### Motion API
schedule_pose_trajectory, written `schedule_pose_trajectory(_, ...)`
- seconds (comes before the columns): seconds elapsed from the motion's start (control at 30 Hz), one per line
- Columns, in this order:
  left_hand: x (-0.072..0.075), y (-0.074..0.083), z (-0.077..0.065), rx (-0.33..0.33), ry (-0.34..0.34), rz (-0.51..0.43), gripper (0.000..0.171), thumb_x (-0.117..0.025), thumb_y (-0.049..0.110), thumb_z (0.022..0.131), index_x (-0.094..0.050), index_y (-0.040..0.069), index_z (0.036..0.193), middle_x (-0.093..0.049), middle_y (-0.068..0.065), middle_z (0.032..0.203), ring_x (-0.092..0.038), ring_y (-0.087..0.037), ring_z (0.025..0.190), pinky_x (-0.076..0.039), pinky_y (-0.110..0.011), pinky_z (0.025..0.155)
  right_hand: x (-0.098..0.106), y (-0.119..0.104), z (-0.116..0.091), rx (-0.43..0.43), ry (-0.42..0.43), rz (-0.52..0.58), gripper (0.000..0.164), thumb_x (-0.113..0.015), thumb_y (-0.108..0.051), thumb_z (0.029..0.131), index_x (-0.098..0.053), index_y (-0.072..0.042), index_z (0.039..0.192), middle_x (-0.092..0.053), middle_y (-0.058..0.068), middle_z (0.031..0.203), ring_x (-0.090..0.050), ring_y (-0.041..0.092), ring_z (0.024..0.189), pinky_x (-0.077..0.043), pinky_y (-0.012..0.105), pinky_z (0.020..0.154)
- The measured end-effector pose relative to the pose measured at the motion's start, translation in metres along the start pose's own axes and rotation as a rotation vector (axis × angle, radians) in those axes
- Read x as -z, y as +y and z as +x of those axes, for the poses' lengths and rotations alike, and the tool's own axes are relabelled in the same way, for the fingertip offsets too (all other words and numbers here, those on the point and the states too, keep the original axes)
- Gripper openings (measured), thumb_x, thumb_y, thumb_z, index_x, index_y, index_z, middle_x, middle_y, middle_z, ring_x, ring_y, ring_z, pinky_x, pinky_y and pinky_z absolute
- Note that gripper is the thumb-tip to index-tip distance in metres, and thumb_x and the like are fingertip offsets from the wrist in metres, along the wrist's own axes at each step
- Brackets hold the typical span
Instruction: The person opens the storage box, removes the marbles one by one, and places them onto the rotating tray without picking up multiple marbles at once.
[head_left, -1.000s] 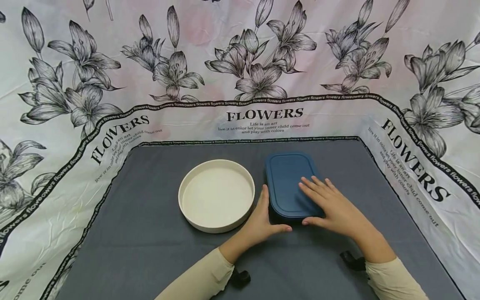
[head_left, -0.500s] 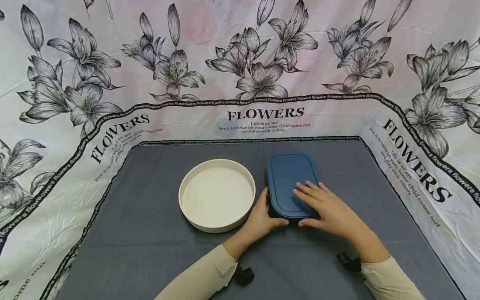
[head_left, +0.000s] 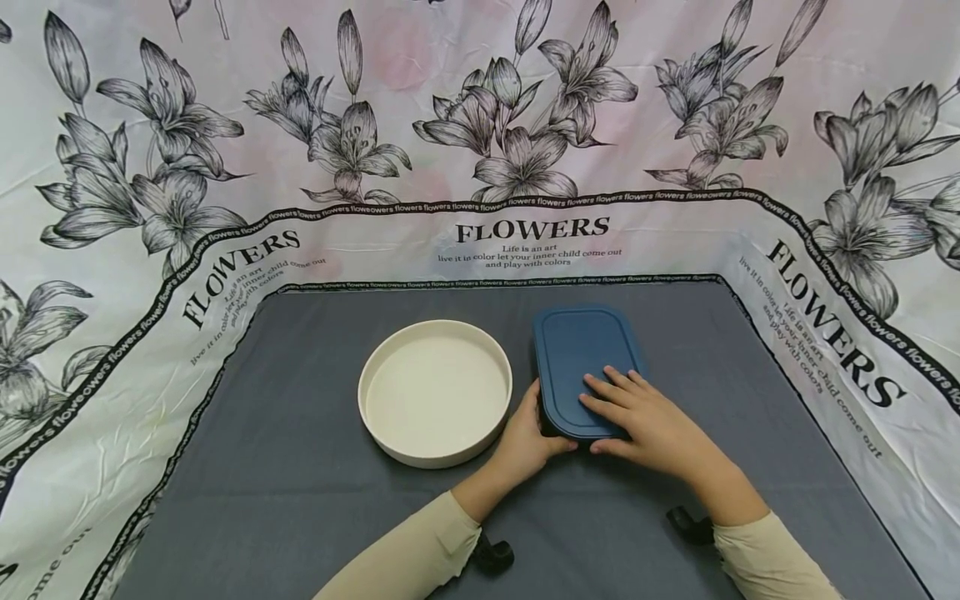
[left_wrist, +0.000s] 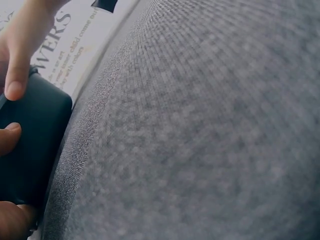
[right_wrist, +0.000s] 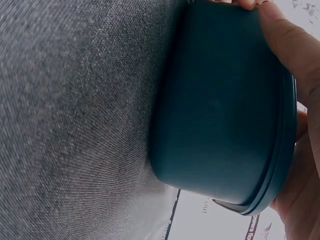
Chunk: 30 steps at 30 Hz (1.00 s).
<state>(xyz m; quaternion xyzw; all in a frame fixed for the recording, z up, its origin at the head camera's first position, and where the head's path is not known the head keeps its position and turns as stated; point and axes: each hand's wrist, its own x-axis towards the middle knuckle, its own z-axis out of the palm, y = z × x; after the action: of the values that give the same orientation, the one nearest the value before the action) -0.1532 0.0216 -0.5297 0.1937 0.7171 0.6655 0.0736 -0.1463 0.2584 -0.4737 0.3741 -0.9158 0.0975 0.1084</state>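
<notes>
A rectangular lunch box with a blue lid (head_left: 573, 350) stands on the grey cloth, right of centre. Its darker teal body (right_wrist: 215, 105) shows in the right wrist view. My left hand (head_left: 520, 437) grips its near left corner, fingers along the left side and thumb on the front wall. The right hand (head_left: 652, 429) lies over the near right part of the lid with fingers spread. Its thumb touches the front edge of the lid, also visible as a thumb (left_wrist: 16, 85) in the left wrist view. Left of the box sits a round cream dish (head_left: 435, 387) holding nothing.
Grey cloth (head_left: 285, 467) covers the table, bordered by a white flower-printed sheet (head_left: 525, 242) that rises behind. A black curved piece (head_left: 493, 554) sits at the left wrist, and another black piece (head_left: 688, 527) at the right wrist.
The right hand has slid left and slightly nearer over the lid. My left hand has closed in on the box's near left corner. The box and the dish have hardly moved.
</notes>
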Motion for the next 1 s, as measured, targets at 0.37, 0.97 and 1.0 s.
schedule_pose_trajectory(0.37,-0.0018,0.0033,0.0018,0.002,0.011,0.002,0.111,-0.085,-0.008,0.077,-0.019,0.012,0.163,-0.048,-0.009,0.154,-0.057,-0.018,0.133,-0.048,-0.031,0.106,-0.0005,-0.0035,0.0002,-0.003,0.006,-0.018,0.073,-0.080,-0.049,0.084,-0.061,-0.012,0.144,-0.051,0.013,0.154,-0.044,0.045,0.143,-0.033,0.065,0.112)
schedule_pose_trajectory(0.97,-0.0020,0.0070,0.0005,0.019,0.033,0.040,0.112,-0.087,-0.008,0.075,-0.021,0.012,0.163,-0.049,-0.007,0.154,-0.054,-0.016,0.135,-0.045,-0.030,0.109,-0.0003,-0.0085,-0.0019,0.021,0.058,-0.030,0.061,-0.079,-0.042,0.085,-0.067,-0.012,0.138,-0.057,0.013,0.149,-0.050,0.043,0.139,-0.037,0.067,0.109)
schedule_pose_trajectory(1.0,-0.0020,0.0070,0.0008,0.017,0.032,0.040,0.112,-0.086,-0.008,0.075,-0.021,0.012,0.163,-0.049,-0.007,0.154,-0.054,-0.016,0.136,-0.045,-0.030,0.109,-0.0003,-0.0085,-0.0019,0.021,0.063,-0.027,0.061,-0.079,-0.042,0.086,-0.068,-0.013,0.137,-0.057,0.013,0.149,-0.050,0.043,0.139,-0.038,0.066,0.108)
